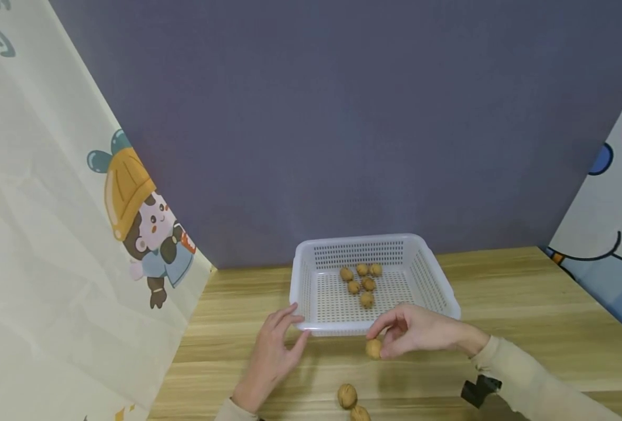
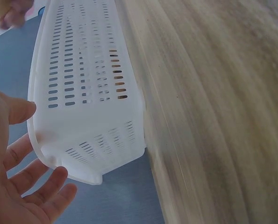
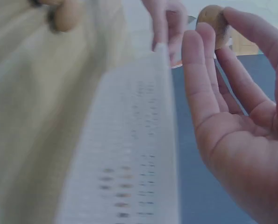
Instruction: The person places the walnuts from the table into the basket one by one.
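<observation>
Basket point(image 1: 342, 329) common to all views

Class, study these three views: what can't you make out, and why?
Head: the lowest walnut is cut off by the bottom edge.
Left wrist: the right grip and its held walnut are blurred, cut off at the top.
Left wrist: walnuts inside the basket are mostly hidden by its slotted wall.
Right wrist: the loose walnuts are blurred.

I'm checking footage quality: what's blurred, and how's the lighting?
Head view: evenly lit, fairly sharp, soft shadows on the table; left wrist view: the basket is clear, but the right hand, at top left, is blurred; right wrist view: the basket and loose walnuts are smeared, the right hand sharper.
</observation>
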A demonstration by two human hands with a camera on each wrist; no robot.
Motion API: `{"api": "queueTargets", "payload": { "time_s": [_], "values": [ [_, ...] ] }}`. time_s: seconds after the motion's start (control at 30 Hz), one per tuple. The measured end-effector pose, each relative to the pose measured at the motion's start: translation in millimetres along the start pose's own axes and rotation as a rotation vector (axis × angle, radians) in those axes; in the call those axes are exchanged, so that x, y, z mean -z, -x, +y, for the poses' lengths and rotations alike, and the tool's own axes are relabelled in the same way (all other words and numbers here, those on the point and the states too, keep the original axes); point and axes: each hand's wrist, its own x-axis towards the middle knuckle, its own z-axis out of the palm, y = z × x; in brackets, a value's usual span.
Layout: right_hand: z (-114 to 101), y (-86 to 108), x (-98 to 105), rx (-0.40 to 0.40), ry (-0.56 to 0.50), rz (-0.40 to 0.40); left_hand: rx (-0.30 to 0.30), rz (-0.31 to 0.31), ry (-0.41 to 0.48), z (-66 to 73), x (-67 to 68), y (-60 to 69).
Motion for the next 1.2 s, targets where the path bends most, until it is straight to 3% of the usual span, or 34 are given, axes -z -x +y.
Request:
{"api": "queueTargets", "payload": {
  "time_s": [0.3, 0.53, 0.77, 1.0, 1.2],
  "values": [
    [-51.2, -17.2, 41.0, -0.021, 0.077, 0.113, 0.011, -0.004, 0.007, 0.7, 0.3, 0.0],
    [-65.1, -33.9, 71.8, -0.110, 0.138, 0.265, 0.029, -0.016, 0.000, 1.6, 0.7, 0.7],
    [-53.0, -47.5, 98.6, -0.143, 0.120, 0.370, 0.030, -0.021, -0.002, 3.2, 2.1, 0.1],
    [-26.3, -59.7, 121.0, -0.172, 0.081, 0.461, 0.024, -0.020, -0.001, 2.0, 1.5, 0.5],
    [0.4, -66.4, 135.1, -0.189, 0.126, 0.502, 0.012, -0.012, -0.002, 0.8, 0.7, -0.2]
  ]
}}
